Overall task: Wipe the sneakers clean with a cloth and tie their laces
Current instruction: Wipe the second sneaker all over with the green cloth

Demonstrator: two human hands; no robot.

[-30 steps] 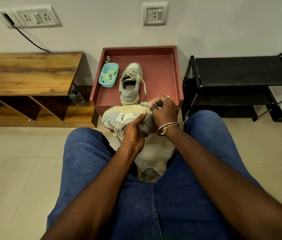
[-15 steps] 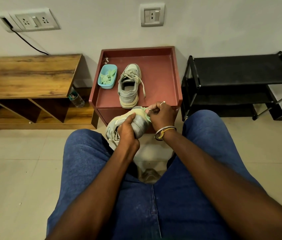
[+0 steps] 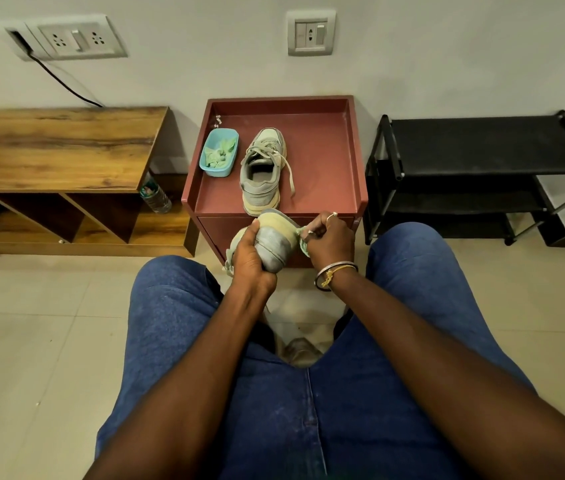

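Observation:
My left hand (image 3: 250, 258) grips a grey and cream sneaker (image 3: 275, 239) in front of the red stand, with the sole turned toward me. Against the sneaker's right edge my right hand (image 3: 330, 239) pinches a small green cloth (image 3: 302, 241). Most of the cloth is hidden by the fingers. A second grey sneaker (image 3: 264, 171) stands upright on the red stand (image 3: 326, 157), toe toward the wall, with its laces loose and one end trailing to the right.
A blue tub (image 3: 219, 153) with green cloth pieces sits left of the second sneaker. A wooden bench (image 3: 59, 147) is on the left with a plastic bottle (image 3: 155, 197) beside it. A black shoe rack (image 3: 481, 168) stands on the right. My knees in jeans frame the hands.
The held sneaker has been rotated from side-up to sole facing me. My left hand shifted its grip round the shoe; my right hand stayed at its right edge with the cloth.

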